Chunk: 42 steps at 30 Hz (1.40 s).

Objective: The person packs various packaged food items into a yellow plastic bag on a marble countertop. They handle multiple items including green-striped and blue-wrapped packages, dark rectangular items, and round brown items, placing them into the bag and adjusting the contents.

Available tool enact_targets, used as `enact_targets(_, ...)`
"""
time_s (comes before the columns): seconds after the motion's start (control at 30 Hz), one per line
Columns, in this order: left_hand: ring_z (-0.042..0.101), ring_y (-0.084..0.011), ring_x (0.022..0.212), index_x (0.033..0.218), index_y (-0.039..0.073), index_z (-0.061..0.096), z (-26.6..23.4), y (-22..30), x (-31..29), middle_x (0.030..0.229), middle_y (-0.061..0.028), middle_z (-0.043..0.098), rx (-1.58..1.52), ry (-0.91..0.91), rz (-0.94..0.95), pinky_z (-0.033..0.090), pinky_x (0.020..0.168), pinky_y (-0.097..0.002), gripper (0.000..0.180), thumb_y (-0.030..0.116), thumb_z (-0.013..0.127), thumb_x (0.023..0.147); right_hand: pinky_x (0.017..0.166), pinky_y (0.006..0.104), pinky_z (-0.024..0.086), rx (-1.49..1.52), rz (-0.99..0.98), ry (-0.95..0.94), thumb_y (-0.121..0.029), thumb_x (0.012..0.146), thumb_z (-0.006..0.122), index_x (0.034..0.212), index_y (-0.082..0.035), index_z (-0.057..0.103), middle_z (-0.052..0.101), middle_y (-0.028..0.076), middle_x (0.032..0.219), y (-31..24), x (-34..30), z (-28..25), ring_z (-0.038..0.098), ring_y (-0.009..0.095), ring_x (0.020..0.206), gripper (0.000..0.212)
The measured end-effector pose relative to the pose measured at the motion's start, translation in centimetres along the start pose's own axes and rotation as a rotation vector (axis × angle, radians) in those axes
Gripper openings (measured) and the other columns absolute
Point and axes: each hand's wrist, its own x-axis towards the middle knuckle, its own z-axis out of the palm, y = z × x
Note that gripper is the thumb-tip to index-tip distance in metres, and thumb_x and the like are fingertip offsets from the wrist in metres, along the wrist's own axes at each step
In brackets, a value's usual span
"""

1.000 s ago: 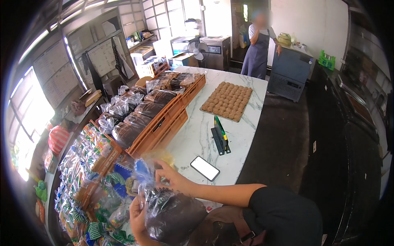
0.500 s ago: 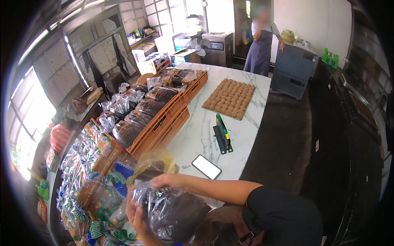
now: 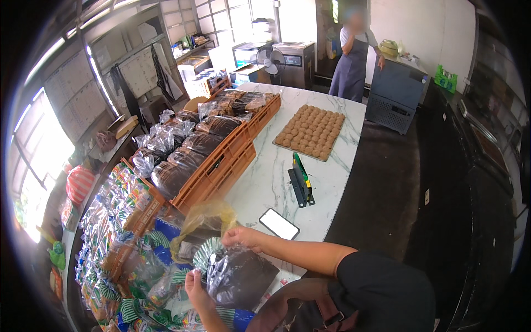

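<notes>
A dark brown loaf in a clear plastic bag lies in front of me at the table's near edge. My right hand pinches plastic at the bag's upper edge, fingers closed. Lower down on the left, my left hand is closed in a pinch at the bag's mouth, beside the loaf. Between the two hands a green-and-white striped plastic end fans out; whether it belongs to this bag I cannot tell. A yellowish translucent plastic bag stands just beyond my hands.
Orange crates of bagged dark loaves run along the table's left. Bagged breads in printed wrappers pile up nearer. A white-screened phone, a green-and-black tool and a tray of dough balls lie right. A person stands beyond.
My hands have moved apart from the gathered clear plastic, the right to the right. The striped end now shows between them, and the bagged loaf sits differently. The person beyond has shifted a hand upward.
</notes>
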Motion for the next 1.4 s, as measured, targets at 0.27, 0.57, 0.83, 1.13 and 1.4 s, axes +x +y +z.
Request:
enact_targets(0.27,0.048,-0.0076,0.082,0.103,0.004,0.055,-0.5,-2.1,-0.1,0.088,0.0014,0.052,0.276,0.136,0.123,0.038,0.079,-0.023,0.01,0.013,0.051,0.1,0.065,0.0213,0.046,-0.117,0.011,-0.064,-0.015,0.09,0.069,0.086,-0.009,0.058,0.062,-0.002,0.084,2.4,0.2,-1.6,0.057,0.005,0.072,0.013)
enact_targets(0.57,0.044,-0.0069,0.077,0.089,0.004,0.054,-5.1,-5.1,5.8,0.083,0.0037,0.051,0.355,0.016,0.235,0.039,0.071,-0.0246,0.017,0.017,0.055,0.1,0.073,0.0218,0.045,-0.529,-0.382,0.095,-0.019,0.09,0.069,0.078,-0.006,0.053,0.066,0.0,0.085,2.3,4.5,-2.1,0.057,0.005,0.081,0.024)
enact_targets(0.83,0.061,-0.0135,0.082,0.091,0.004,0.058,-5.8,-8.5,7.4,0.082,-0.005,0.063,-0.12,0.017,-0.05,0.05,0.079,-0.0283,0.017,0.018,0.055,0.099,0.058,0.0218,0.04,-0.292,-0.194,0.144,-0.015,0.09,0.064,0.075,-0.008,0.056,0.057,-0.004,0.07,4.4,7.8,-4.0,0.05,0.004,0.066,0.019)
enact_targets(1.13,0.06,-0.0149,0.085,0.095,0.004,0.057,-3.3,-7.5,7.7,0.087,-0.0062,0.062,-0.074,-0.083,-0.179,0.05,0.081,-0.0296,0.015,0.018,0.056,0.098,0.057,0.0269,0.039,-0.547,-0.246,0.411,-0.012,0.085,0.062,0.07,-0.008,0.053,0.052,-0.002,0.064,5.5,5.8,-2.9,0.045,0.008,0.061,0.018)
enact_targets(1.4,0.06,-0.0162,0.088,0.098,0.003,0.056,-2.0,-5.4,2.7,0.091,-0.0073,0.061,0.019,-0.294,-0.319,0.05,0.083,-0.0308,0.014,0.018,0.057,0.097,0.061,0.0254,0.045,-0.256,0.159,0.335,-0.021,0.092,0.064,0.078,-0.006,0.064,0.063,0.0,0.075,5.2,1.6,-3.2,0.054,0.007,0.067,0.02)
